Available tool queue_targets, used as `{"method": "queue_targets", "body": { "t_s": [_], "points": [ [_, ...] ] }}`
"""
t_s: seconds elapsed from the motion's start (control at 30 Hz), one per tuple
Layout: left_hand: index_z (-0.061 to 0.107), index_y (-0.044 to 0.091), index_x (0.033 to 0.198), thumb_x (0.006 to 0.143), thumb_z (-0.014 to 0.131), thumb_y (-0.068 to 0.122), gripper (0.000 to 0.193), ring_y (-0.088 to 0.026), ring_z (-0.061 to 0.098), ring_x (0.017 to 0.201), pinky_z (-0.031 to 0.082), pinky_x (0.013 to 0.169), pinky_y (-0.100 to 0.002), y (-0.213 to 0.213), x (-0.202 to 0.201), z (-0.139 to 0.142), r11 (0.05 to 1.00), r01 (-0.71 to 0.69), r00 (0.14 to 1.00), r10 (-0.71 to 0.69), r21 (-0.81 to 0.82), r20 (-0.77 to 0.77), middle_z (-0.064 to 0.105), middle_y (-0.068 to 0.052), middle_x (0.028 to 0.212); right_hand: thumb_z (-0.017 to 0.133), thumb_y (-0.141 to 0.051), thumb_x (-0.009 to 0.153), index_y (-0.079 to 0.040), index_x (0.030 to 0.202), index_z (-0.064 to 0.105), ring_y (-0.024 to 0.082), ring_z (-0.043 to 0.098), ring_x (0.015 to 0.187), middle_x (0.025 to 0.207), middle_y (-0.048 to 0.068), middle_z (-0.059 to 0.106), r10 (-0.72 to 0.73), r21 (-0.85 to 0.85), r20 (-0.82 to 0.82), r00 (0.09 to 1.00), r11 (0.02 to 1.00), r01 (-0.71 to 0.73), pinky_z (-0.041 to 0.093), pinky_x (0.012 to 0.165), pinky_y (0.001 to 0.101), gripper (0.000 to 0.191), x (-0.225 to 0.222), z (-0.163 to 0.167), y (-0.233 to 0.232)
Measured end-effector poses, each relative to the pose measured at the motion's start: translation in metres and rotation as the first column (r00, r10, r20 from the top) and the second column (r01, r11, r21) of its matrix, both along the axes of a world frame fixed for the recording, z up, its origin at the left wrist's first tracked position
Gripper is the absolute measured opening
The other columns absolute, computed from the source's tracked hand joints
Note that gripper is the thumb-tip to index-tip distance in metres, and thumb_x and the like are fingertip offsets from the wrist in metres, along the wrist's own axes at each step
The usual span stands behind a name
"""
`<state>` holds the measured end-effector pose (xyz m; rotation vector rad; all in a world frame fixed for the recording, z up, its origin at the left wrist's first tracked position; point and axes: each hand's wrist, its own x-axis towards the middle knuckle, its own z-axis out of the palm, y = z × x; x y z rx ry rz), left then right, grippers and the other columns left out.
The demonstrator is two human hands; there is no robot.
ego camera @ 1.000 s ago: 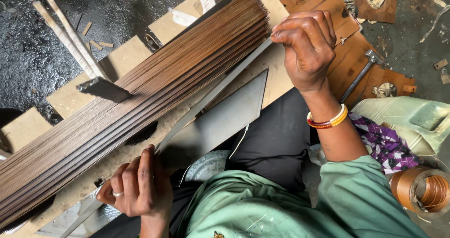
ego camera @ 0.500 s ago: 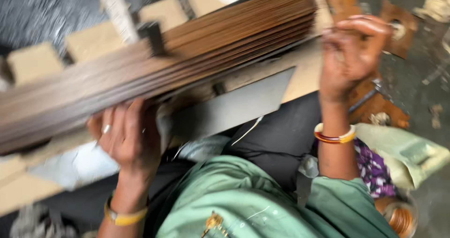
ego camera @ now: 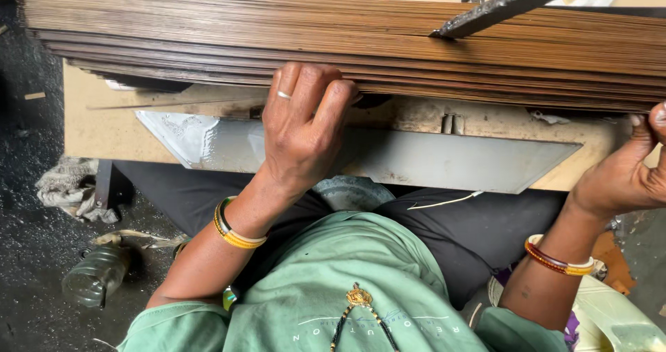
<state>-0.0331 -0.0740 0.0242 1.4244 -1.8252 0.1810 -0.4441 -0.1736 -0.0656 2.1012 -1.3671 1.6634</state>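
The stack of thin brown strips is being lined up along the wooden bench's near edge. The left hand is curled onto its front; the right hand pinches its right end. Careful, even pushing is probably needed next.

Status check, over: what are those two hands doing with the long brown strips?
Left hand gripping the near edge of the strip bundle. Right hand holding its right end. Dark metal bar lying across the top.
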Motion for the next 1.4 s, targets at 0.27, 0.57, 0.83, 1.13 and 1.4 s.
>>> {"method": "queue_targets", "body": {
  "t_s": [0.27,0.57,0.83,1.13,1.4],
  "points": [
    [0.062,0.002,0.095,0.093,0.075,0.002,0.013,-0.026,0.059,0.095,0.046,0.082,-0.040,-0.005,0.000,-0.027,0.986,0.053,0.989,-0.030,-0.155,0.145,0.058,-0.010,0.100,0.073,0.027,0.103,0.012,0.116,0.071,0.023,0.070,0.096,0.109,0.020,0.075,-0.041,-0.049,-0.117,0.992,0.998,0.035,0.064,0.084,0.0356,0.019,0.004,0.005,0.003],
    [0.071,0.007,0.111,0.096,0.079,0.009,0.017,-0.024,0.059,0.101,0.044,0.089,-0.041,-0.002,0.023,-0.033,0.994,0.024,0.986,-0.006,-0.106,0.166,0.064,-0.008,0.110,0.073,0.026,0.098,0.010,0.118,0.070,0.028,0.070,0.106,0.115,0.020,0.073,-0.076,-0.070,-0.250,0.965,0.996,0.061,0.063,0.090,0.0388,0.026,0.030,0.032,0.011],
    [0.071,0.003,0.112,0.101,0.086,-0.001,0.020,-0.028,0.060,0.108,0.050,0.089,-0.036,0.037,0.081,-0.025,0.966,-0.219,0.975,0.211,-0.135,-0.074,0.061,-0.010,0.109,0.077,0.022,0.106,0.006,0.117,0.078,0.033,0.065,0.115,0.119,0.015,0.063,-0.005,-0.049,-0.482,0.876,0.999,-0.021,0.057,0.106,0.0447,0.020,0.061,0.061,0.037],
    [0.077,0.008,0.109,0.101,0.088,-0.004,0.018,-0.024,0.057,0.094,0.047,0.083,-0.033,0.044,0.081,-0.036,0.951,-0.288,0.951,0.271,-0.113,-0.147,0.061,-0.006,0.101,0.065,0.025,0.098,0.008,0.104,0.073,0.027,0.066,0.105,0.111,0.017,0.065,0.148,0.182,-0.238,0.960,0.978,-0.105,0.059,0.092,0.0347,0.020,0.039,0.048,0.028],
    [0.075,0.005,0.102,0.097,0.088,-0.007,0.019,-0.024,0.056,0.096,0.048,0.079,-0.033,0.052,0.091,-0.048,0.949,-0.302,0.950,0.290,-0.096,-0.120,0.060,-0.007,0.097,0.070,0.025,0.094,0.008,0.096,0.074,0.024,0.065,0.096,0.101,0.014,0.061,0.144,0.162,-0.328,0.934,0.982,-0.095,0.059,0.091,0.0339,0.018,0.052,0.054,0.033]
  ]
}}
